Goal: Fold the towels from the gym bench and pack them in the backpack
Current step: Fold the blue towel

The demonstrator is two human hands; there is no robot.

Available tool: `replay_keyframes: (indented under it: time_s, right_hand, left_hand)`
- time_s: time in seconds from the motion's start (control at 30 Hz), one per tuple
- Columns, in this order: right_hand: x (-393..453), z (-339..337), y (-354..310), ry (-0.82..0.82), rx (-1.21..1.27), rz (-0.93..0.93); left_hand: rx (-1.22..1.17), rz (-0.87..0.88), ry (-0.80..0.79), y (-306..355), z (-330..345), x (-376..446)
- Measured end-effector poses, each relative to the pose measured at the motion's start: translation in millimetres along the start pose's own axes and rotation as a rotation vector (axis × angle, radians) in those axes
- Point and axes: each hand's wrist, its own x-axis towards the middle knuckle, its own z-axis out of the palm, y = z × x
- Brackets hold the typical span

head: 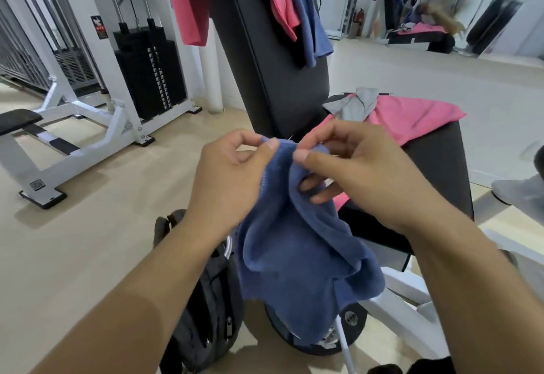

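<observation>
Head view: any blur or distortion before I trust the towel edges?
Head view: sharp on the blue towel pinched by the left hand and right hand; wide-angle bending at the frame edges; the mirror reflection is motion-blurred; lighting is even.

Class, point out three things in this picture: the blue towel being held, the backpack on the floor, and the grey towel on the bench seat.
blue towel (297, 244), head view, on its hanging middle folds.
backpack (206, 314), head view, on its black zipped side.
grey towel (353, 105), head view, on its crumpled middle.

Location: a gym. Indicators: a cable machine with weight stack (150, 70), a padded bench (273, 58), and a wall mirror (441, 5).
</observation>
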Motion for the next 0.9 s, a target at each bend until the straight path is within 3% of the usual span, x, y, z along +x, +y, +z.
replay_keyframes:
  time_s: [0.07, 0.13, 0.43, 0.9]
  right_hand:
    - [-4, -2, -4, -0.206, -0.093, 0.006]
    - [-4, -4, -2, -0.289, -0.171, -0.034]
    - [9, 5, 15, 0.109, -0.390, -0.213]
    - [10, 14, 17, 0.177, -0.363, -0.269]
  left_hand:
    - [-0.023, 0.002, -0.023, 1, 3, -6]
    - [-0.039, -0.007, -0.034, 0, 3, -10]
    - [-0.036, 0.025, -0.054, -4, 3, -19]
    - [-0.091, 0.072, -0.106, 1, 5, -29]
